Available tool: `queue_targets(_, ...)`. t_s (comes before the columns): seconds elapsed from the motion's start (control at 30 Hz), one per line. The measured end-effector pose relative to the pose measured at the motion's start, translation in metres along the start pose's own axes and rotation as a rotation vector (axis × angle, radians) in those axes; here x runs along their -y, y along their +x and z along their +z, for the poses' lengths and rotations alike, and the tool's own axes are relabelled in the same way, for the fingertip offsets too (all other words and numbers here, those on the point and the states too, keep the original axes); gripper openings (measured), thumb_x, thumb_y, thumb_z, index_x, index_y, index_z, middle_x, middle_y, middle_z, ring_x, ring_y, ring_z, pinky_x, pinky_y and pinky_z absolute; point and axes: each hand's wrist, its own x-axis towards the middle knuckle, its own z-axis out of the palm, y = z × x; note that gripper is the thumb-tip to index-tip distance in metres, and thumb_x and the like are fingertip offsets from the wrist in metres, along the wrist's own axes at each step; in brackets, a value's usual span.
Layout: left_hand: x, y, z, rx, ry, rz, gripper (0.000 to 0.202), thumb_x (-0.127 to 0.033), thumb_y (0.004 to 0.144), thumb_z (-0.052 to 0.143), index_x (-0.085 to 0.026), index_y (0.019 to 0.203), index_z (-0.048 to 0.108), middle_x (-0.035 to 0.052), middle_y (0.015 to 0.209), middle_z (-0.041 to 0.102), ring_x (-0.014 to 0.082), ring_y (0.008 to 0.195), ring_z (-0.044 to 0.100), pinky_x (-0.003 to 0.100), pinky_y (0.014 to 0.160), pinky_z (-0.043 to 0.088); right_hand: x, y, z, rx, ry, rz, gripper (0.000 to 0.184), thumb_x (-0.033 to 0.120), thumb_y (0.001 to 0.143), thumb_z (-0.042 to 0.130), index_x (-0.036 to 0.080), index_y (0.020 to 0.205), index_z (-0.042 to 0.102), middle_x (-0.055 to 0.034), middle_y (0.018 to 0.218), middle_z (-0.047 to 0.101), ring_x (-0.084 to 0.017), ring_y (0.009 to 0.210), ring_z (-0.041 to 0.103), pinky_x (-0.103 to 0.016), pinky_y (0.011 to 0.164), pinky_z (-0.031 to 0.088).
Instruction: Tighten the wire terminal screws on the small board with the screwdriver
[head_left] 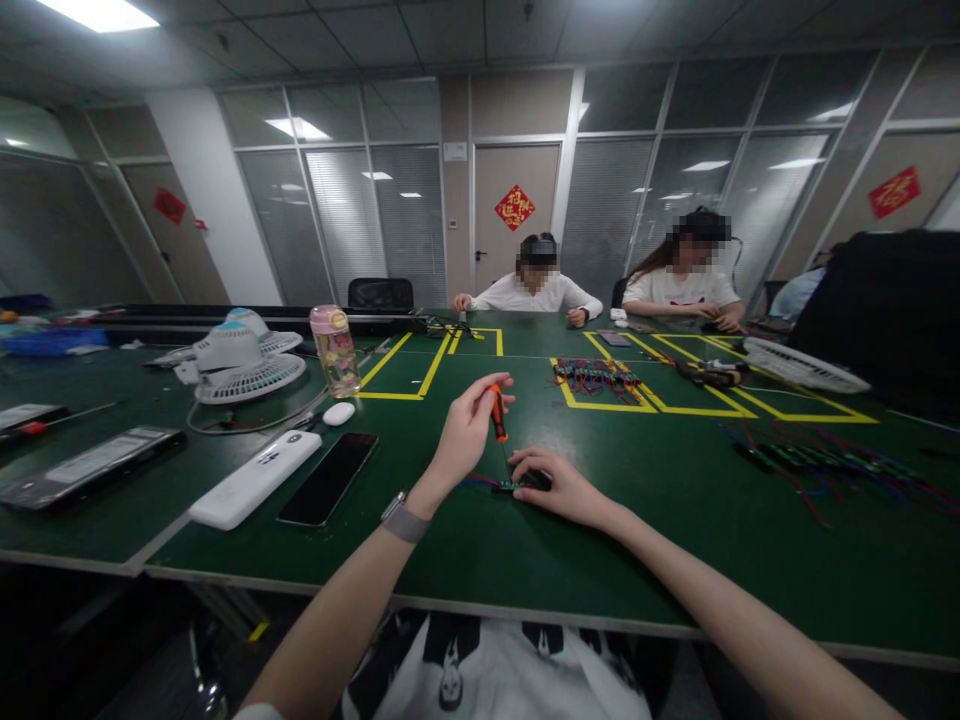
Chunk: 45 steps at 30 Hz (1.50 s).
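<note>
My left hand (466, 432), with a watch on its wrist, pinches a small orange-handled screwdriver (498, 412) upright, its tip pointing down at a small dark part (530, 482) on the green table (660, 540). My right hand (556, 482) lies over that part and presses it down with curled fingers. Thin red and blue wires (480, 483) run out of the part toward the left. Most of the part is hidden under my right fingers.
A black phone (328, 478) and a white power bank (255, 478) lie at the left, with a white mouse (338, 413), a pink-capped bottle (334, 350) and small fans (238, 365) behind. Wire bundles (596, 378) sit in yellow-taped squares. Two people sit across the table.
</note>
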Motion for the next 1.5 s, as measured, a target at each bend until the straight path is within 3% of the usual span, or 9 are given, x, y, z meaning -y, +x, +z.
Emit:
queue_targets(0.2, -0.004, -0.003, -0.002, -0.096, 0.219, 0.117, 0.014, -0.029, 0.082, 0.068, -0.016, 0.088, 0.069, 0.003, 0.086, 0.063, 0.0142, 0.077, 0.061, 0.026, 0.074, 0.05, 0.001, 0.0, 0.0, 0.001, -0.005, -0.001, 0.009, 0.021, 0.077, 0.073, 0.02, 0.085, 0.07, -0.0088, 0.113, 0.065, -0.024, 0.11, 0.06, -0.041, 0.099, 0.044)
queue_targets(0.3, -0.008, -0.008, 0.003, -0.094, 0.363, 0.223, 0.022, -0.029, 0.093, 0.054, -0.021, 0.106, 0.069, 0.0062, 0.104, 0.062, 0.0173, 0.097, 0.06, 0.032, 0.091, 0.047, 0.002, 0.001, 0.0, -0.001, -0.003, 0.002, 0.008, 0.022, 0.077, 0.073, 0.02, 0.085, 0.07, -0.0085, 0.113, 0.065, -0.024, 0.11, 0.06, -0.041, 0.099, 0.044)
queue_targets(0.53, -0.007, -0.006, 0.007, 0.061, -0.063, -0.014, 0.029, -0.029, 0.091, 0.055, -0.016, 0.115, 0.064, 0.0079, 0.101, 0.07, 0.0177, 0.088, 0.068, 0.03, 0.081, 0.053, 0.001, 0.001, -0.001, 0.006, 0.002, -0.002, 0.007, 0.024, 0.079, 0.072, 0.02, 0.084, 0.069, -0.0097, 0.114, 0.065, -0.025, 0.11, 0.06, -0.043, 0.099, 0.044)
queue_targets(0.73, -0.009, -0.01, 0.006, -0.075, 0.259, 0.17, 0.022, -0.028, 0.092, 0.054, -0.021, 0.107, 0.069, 0.0058, 0.101, 0.064, 0.0165, 0.093, 0.062, 0.029, 0.086, 0.049, 0.001, 0.001, 0.0, 0.0, 0.002, -0.002, 0.007, 0.023, 0.079, 0.072, 0.02, 0.084, 0.069, -0.009, 0.113, 0.065, -0.024, 0.109, 0.06, -0.042, 0.099, 0.044)
queue_targets(0.87, -0.009, -0.011, 0.009, 0.025, 0.155, 0.154, 0.031, -0.024, 0.098, 0.042, -0.02, 0.123, 0.06, 0.0088, 0.119, 0.062, 0.0178, 0.108, 0.061, 0.032, 0.096, 0.047, 0.0, 0.001, 0.0, -0.006, -0.007, -0.01, 0.007, 0.023, 0.079, 0.072, 0.02, 0.084, 0.069, -0.0088, 0.113, 0.065, -0.024, 0.109, 0.06, -0.041, 0.098, 0.044)
queue_targets(1.03, -0.009, -0.009, 0.008, 0.021, 0.125, 0.127, 0.02, -0.026, 0.087, 0.062, -0.019, 0.104, 0.069, 0.005, 0.095, 0.063, 0.0151, 0.084, 0.062, 0.026, 0.075, 0.051, -0.003, 0.001, 0.001, -0.006, -0.009, -0.017, 0.009, 0.024, 0.078, 0.073, 0.02, 0.085, 0.069, -0.0086, 0.113, 0.065, -0.024, 0.109, 0.06, -0.041, 0.099, 0.044)
queue_targets(1.17, -0.013, -0.012, 0.006, -0.087, 0.337, 0.224, 0.018, -0.028, 0.092, 0.055, -0.022, 0.099, 0.071, 0.0049, 0.098, 0.058, 0.0164, 0.093, 0.058, 0.03, 0.087, 0.048, -0.001, 0.001, 0.001, -0.005, -0.01, -0.007, 0.008, 0.024, 0.079, 0.072, 0.02, 0.085, 0.07, -0.0087, 0.112, 0.065, -0.024, 0.109, 0.06, -0.041, 0.099, 0.044)
queue_targets(1.37, -0.011, -0.008, 0.005, 0.154, -0.006, 0.067, 0.033, -0.024, 0.097, 0.043, -0.02, 0.124, 0.06, 0.009, 0.113, 0.065, 0.0183, 0.102, 0.064, 0.032, 0.092, 0.049, 0.002, 0.001, -0.001, -0.001, -0.005, -0.003, 0.007, 0.023, 0.079, 0.072, 0.02, 0.085, 0.07, -0.0089, 0.113, 0.065, -0.024, 0.109, 0.061, -0.04, 0.099, 0.044)
queue_targets(1.5, -0.009, -0.007, 0.006, 0.082, 0.043, 0.098, 0.021, -0.026, 0.086, 0.063, -0.019, 0.105, 0.07, 0.0058, 0.096, 0.065, 0.0167, 0.089, 0.063, 0.027, 0.081, 0.051, 0.002, 0.001, -0.001, -0.006, 0.001, -0.013, 0.008, 0.024, 0.078, 0.073, 0.02, 0.084, 0.069, -0.0085, 0.113, 0.065, -0.024, 0.109, 0.06, -0.04, 0.099, 0.044)
